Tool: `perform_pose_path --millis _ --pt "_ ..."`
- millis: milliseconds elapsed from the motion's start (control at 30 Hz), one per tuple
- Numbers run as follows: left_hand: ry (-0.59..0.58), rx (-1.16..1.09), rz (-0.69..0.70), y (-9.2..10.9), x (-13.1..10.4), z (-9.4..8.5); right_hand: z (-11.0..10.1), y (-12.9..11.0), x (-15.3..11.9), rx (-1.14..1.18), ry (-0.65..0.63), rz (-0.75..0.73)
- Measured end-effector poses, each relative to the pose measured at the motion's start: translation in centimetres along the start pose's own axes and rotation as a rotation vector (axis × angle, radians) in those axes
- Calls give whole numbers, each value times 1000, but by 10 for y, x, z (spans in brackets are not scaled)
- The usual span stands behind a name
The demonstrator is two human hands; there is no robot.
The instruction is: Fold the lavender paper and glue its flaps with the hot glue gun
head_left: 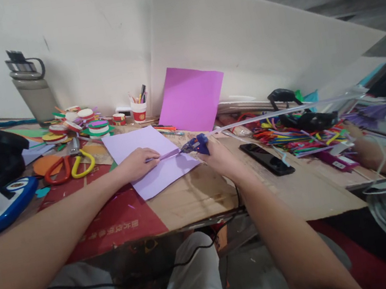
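On the bench (pixel 196 209), the right hand (pixel 217 157) is closed round a blue glue gun (pixel 196 146), its nozzle over a pale purple sheet (pixel 154 180). The left hand (pixel 140 163) lies nearly flat on that sheet, fingers pinning a narrow strip (pixel 168 154). Beyond, a brighter purple sheet (pixel 190 98) leans upright.

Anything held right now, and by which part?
Right hand: glue gun, by the handle. Left hand: on the lilac sheet; whether it grips the purple strip can't be told.
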State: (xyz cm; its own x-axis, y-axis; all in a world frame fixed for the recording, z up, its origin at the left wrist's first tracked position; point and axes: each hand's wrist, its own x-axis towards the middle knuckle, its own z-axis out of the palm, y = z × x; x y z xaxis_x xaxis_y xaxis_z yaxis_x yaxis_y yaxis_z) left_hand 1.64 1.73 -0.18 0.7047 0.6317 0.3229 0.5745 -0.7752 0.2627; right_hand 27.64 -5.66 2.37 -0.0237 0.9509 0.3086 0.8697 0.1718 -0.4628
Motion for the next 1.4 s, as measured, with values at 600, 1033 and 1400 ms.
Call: perform_pose_path --millis 600,1033,1400 --pt "-19 -21 -22 0 0 -1 0 5 5 67 37 -19" --pt "-6 -22 -24 0 0 1 -6 -7 -1 1 -104 -44" --pt "-12 -41 -19 1 0 0 -1 -12 -4 42 -128 -26"
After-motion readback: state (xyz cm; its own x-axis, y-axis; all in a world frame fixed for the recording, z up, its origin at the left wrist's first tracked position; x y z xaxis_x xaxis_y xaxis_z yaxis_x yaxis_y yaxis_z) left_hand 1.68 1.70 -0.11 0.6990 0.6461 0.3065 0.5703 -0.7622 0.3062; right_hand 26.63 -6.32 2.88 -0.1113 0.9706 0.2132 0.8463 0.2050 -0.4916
